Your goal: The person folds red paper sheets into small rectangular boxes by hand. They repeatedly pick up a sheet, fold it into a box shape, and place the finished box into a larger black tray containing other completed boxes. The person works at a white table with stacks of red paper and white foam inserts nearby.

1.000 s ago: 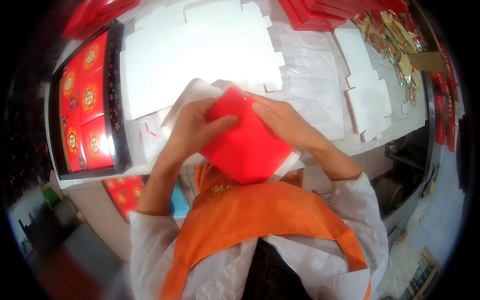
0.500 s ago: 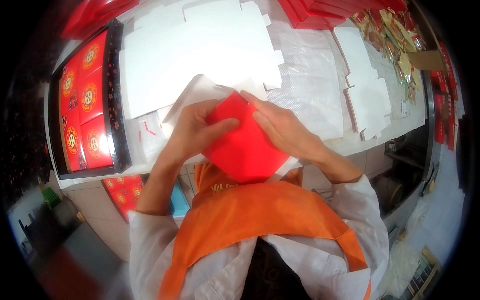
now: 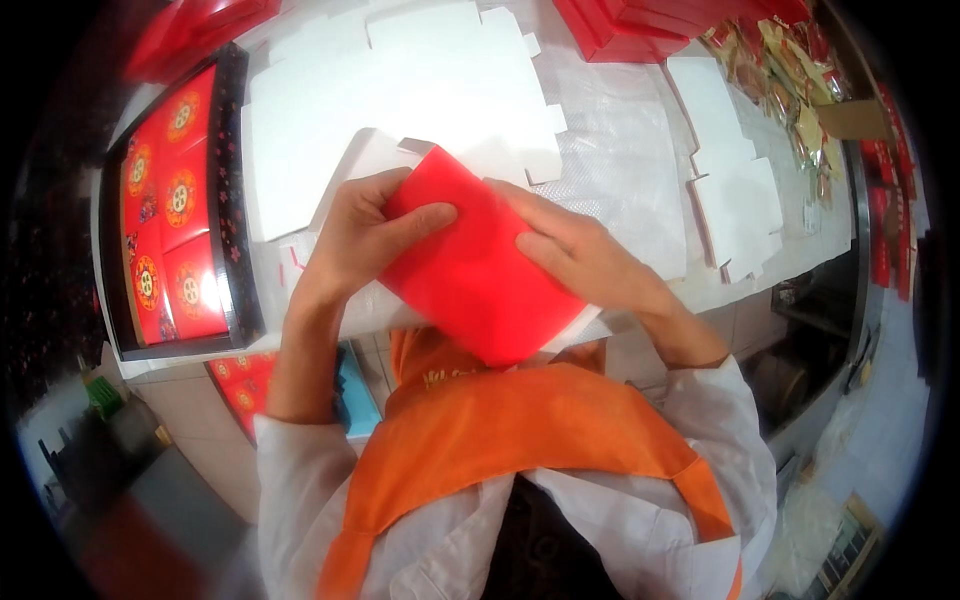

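Note:
A red cardboard box (image 3: 470, 260) with a white inner side is tilted in front of my apron, above the table's near edge. My left hand (image 3: 375, 225) grips its left edge, thumb lying across the red face. On the opposite edge, my right hand (image 3: 565, 245) holds on with its thumb on the red face and fingers along the side. White flaps (image 3: 365, 160) stick out beyond the box's far side. Behind it, flat white box blanks (image 3: 390, 90) lie stacked on the table. The fingers under the box are hidden.
A dark tray (image 3: 235, 200) of red patterned boxes (image 3: 180, 200) stands at the left. More white blanks (image 3: 735, 170) lie at the right, near wrapped packets (image 3: 790, 90). Red boxes (image 3: 625, 30) stand at the back. A clear plastic sheet (image 3: 625, 170) covers part of the table.
The box has turned and shifted a little left, showing more of its red face. Its far corner has risen past my fingers. My left hand has moved slightly left, still gripping.

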